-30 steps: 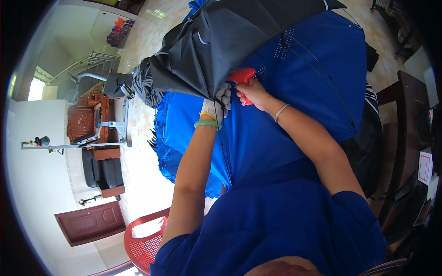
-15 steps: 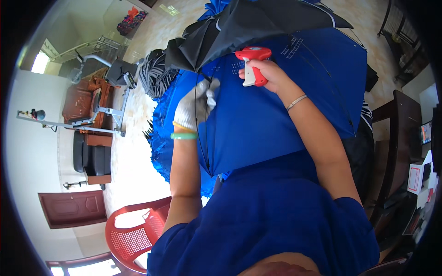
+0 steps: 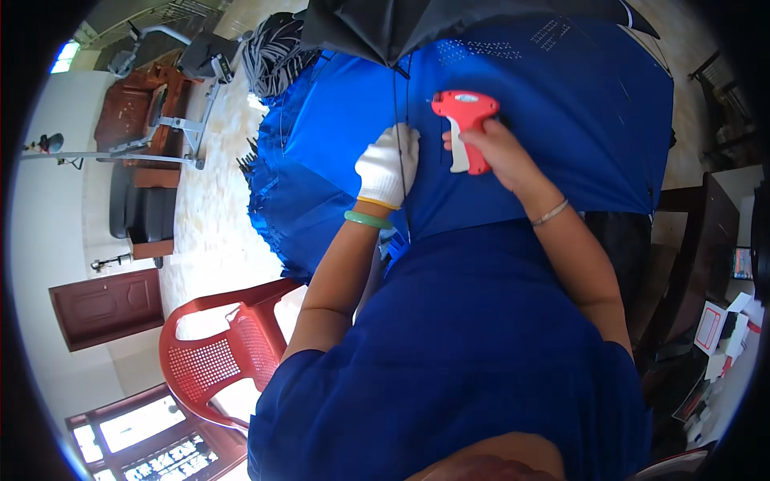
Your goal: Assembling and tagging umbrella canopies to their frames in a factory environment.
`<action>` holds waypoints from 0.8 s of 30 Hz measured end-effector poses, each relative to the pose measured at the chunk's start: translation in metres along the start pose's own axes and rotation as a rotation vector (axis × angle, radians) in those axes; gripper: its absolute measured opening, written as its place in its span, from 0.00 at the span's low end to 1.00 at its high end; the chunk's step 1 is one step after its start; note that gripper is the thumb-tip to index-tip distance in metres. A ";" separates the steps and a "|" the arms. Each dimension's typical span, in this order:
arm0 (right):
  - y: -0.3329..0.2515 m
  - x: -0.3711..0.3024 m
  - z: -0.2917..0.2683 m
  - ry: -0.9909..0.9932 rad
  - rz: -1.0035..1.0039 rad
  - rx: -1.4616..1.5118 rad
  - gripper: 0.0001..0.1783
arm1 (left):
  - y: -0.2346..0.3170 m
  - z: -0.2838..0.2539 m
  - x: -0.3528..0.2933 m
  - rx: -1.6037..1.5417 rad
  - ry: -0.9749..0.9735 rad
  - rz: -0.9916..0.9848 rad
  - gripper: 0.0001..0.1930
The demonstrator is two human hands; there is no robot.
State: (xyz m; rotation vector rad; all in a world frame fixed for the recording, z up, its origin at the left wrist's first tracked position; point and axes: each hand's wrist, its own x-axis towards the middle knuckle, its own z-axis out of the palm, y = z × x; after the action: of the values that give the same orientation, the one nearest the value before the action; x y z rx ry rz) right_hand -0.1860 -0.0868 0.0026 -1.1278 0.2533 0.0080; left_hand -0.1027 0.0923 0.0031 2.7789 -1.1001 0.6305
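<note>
A blue umbrella canopy with thin black ribs spreads before me, and a black fabric canopy overlaps its far side. My left hand, in a white knit glove, is curled closed at a thin black umbrella rib near the canopy's left part. The fingertips are partly hidden, but the rib passes through the hand. Bare, my right hand wraps round the handle of a red and white tagging gun. The gun's nose points left, toward the rib, apart from the gloved hand.
More blue folded umbrellas lie at the left, with a striped black and grey bundle beyond. A red plastic chair stands near left. Exercise equipment is farther left, and a dark wooden desk at the right.
The view has shifted, and the umbrella sits nearer to me. My gloved hand has come lower along the rib. The tagging gun has turned more upright, still in my right hand.
</note>
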 end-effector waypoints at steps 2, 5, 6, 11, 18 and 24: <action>0.014 -0.005 0.008 0.081 0.020 -0.052 0.19 | 0.004 0.000 0.000 -0.006 -0.057 -0.044 0.11; 0.041 0.000 0.009 0.119 -0.063 -0.307 0.18 | 0.011 -0.005 -0.001 -0.018 -0.170 -0.138 0.11; 0.048 0.001 0.007 0.136 -0.104 -0.436 0.18 | 0.012 -0.006 -0.002 -0.018 -0.171 -0.138 0.11; 0.051 -0.005 0.011 0.106 -0.105 -0.470 0.17 | 0.012 -0.002 -0.003 -0.021 -0.180 -0.150 0.11; 0.037 -0.008 0.016 0.098 -0.029 -0.272 0.16 | 0.013 -0.002 0.000 -0.046 -0.163 -0.147 0.10; 0.032 -0.009 0.014 -0.015 0.043 -0.026 0.16 | 0.012 -0.011 -0.003 -0.057 -0.209 -0.172 0.08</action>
State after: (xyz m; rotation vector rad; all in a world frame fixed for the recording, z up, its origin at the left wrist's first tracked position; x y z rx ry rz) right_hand -0.1965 -0.0589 -0.0184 -1.1476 0.2648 0.0580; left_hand -0.1172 0.0880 0.0112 2.8983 -0.8802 0.2911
